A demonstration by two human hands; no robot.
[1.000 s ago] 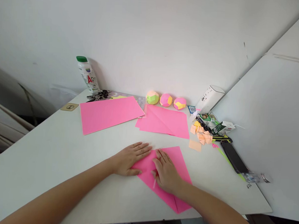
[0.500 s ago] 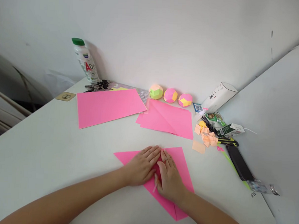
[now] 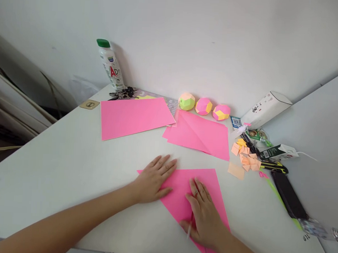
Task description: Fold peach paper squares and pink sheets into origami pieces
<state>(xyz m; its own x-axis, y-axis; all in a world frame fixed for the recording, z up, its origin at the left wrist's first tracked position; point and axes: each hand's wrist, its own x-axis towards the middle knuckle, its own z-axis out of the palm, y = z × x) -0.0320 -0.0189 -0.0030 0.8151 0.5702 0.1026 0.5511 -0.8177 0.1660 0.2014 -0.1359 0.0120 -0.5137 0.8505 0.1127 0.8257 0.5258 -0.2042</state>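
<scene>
A folded pink sheet (image 3: 180, 179) lies on the white table near the front. My left hand (image 3: 154, 179) rests flat on its left part with the fingers spread. On the sheet's right part is my right hand (image 3: 203, 210), which has a thin, clear stick (image 3: 189, 226) tucked under its palm and fingers. The sheet comes to a point at the far left and another near the table's front edge.
Behind lie a pink stack (image 3: 135, 117) and loose pink sheets (image 3: 199, 133). Three paper balls (image 3: 204, 106) line the wall, with a bottle (image 3: 111, 66) and keys (image 3: 122, 93) to their left. Folded orange pieces (image 3: 248, 160), a cutter (image 3: 273, 167) and a black phone (image 3: 287, 193) sit at right.
My hands have moved apart, the left one leftward with fingers spreading, the right one rightward and nearer the front edge. The whole view has shifted, so the background items appear further right.
</scene>
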